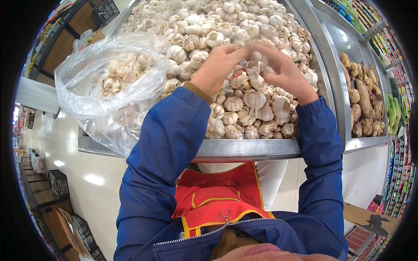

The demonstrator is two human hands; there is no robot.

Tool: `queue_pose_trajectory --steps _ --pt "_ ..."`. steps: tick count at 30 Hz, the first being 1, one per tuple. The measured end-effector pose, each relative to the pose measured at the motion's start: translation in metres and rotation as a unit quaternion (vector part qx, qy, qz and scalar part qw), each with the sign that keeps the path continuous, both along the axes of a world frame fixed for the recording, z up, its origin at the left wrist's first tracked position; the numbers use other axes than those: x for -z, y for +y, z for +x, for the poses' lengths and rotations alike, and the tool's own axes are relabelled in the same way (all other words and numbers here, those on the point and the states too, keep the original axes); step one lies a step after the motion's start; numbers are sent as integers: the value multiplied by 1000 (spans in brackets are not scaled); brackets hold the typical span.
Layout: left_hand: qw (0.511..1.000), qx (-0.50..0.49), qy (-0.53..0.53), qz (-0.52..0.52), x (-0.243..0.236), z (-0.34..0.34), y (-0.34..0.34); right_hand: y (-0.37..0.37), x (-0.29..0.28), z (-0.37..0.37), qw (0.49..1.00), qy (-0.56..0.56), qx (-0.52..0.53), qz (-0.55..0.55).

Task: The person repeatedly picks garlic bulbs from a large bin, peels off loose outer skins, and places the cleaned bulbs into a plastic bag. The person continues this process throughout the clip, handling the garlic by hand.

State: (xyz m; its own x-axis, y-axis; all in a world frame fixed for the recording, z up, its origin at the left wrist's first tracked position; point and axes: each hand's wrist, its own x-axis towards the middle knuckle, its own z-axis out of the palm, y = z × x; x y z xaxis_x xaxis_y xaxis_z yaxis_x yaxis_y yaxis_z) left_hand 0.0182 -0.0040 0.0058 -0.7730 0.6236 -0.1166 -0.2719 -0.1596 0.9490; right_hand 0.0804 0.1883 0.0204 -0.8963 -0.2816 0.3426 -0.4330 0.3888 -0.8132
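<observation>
My two hands meet over a deep heap of garlic bulbs in a metal bin. Between them is a whitish garlic bulb, partly covered by fingers and smeared by motion. My left hand is closed, its fingertips pinched at the bulb's left side. Curled round from the right, my right hand has its thumb and blurred fingers on the same bulb. Left of my left hand, a clear plastic bag lies spread on the heap, with loose dry garlic skins inside.
The bin's metal front rim runs between the heap and my body. To the right, a metal divider separates it from brown root vegetables and green vegetables. Shelves with black baskets stand at the left.
</observation>
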Motion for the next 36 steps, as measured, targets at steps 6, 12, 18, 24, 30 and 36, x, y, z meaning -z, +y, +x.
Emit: queue_pose_trajectory --steps 6,12,18,24,30,36 --pt "1000 7 -8 2 0 3 2 6 3 -5 982 -88 63 -152" --pt "999 -21 42 24 -3 5 7 4 8 -7 969 -141 120 -165" --pt "995 -56 71 42 2 2 6 1 5 -4 949 -183 87 -242" --pt "997 -51 43 38 -2 -1 2 12 2 -7 895 -209 -69 -388" --pt "995 4 96 10 -19 -5 -15 27 9 -7 864 -191 -1 -466" --pt "975 -29 216 -48 -56 22 -65 33 19 -19 894 -151 34 -420"
